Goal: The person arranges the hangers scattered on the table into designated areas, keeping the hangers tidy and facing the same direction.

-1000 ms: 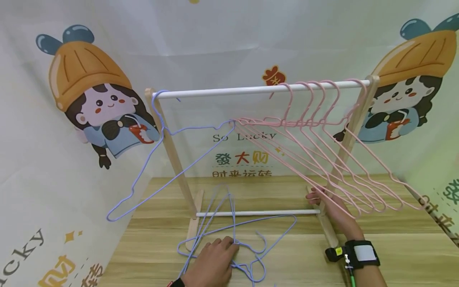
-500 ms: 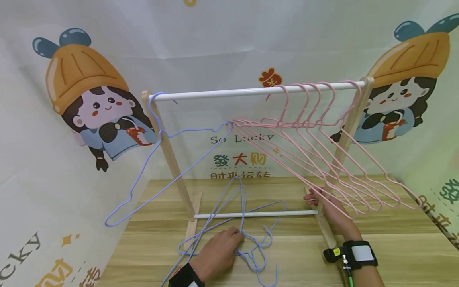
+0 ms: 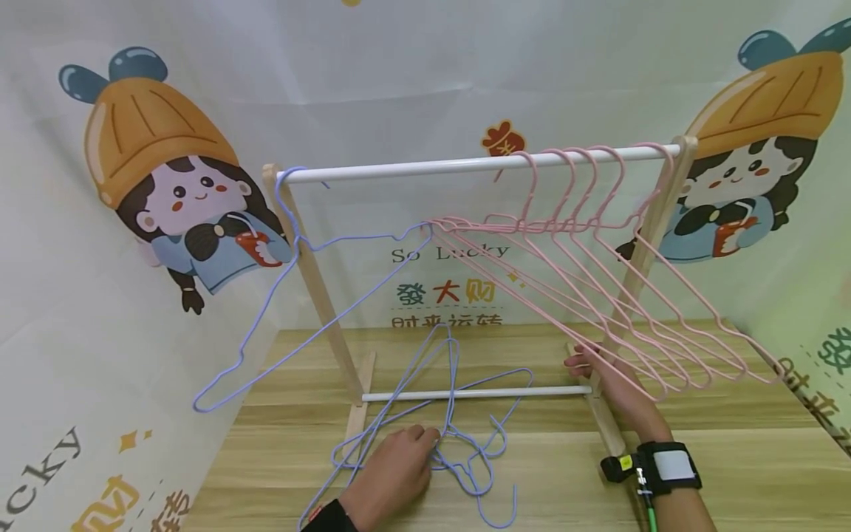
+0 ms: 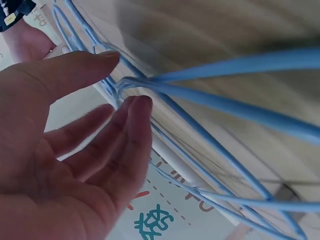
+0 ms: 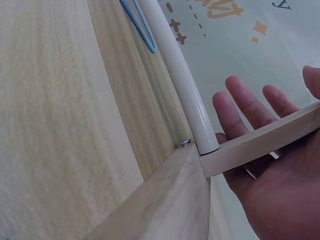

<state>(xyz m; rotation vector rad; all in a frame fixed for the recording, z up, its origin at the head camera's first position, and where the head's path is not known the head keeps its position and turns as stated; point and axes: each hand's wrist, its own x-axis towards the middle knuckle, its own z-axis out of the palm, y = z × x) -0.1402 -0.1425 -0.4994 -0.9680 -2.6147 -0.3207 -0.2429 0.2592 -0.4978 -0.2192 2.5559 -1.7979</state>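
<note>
Several thin blue clothes hangers (image 3: 454, 384) lie tangled on the table, some leaning across the rack's lower white rod (image 3: 479, 394). My left hand (image 3: 397, 469) is beside them at the front. In the left wrist view its thumb and fingers stand apart near the necks of the blue hangers (image 4: 215, 100), pinching none. My right hand (image 3: 621, 391) is at the foot of the rack's right wooden post (image 3: 641, 258). The right wrist view shows its spread fingers (image 5: 247, 102) behind that post and the thumb on the other side, not curled round it.
Above, the white top rod (image 3: 412, 170) bears one blue hanger (image 3: 362, 238) at its left end and several pink hangers (image 3: 556, 227) toward the right. The left wooden post (image 3: 326, 303) stands on a foot. A printed cloth backdrop (image 3: 399, 66) surrounds the table.
The tangled blue hangers have shifted away and rightward, with a hook now showing at the front. My left hand went a little right, then drew back slightly left off them. The right hand stays put.
</note>
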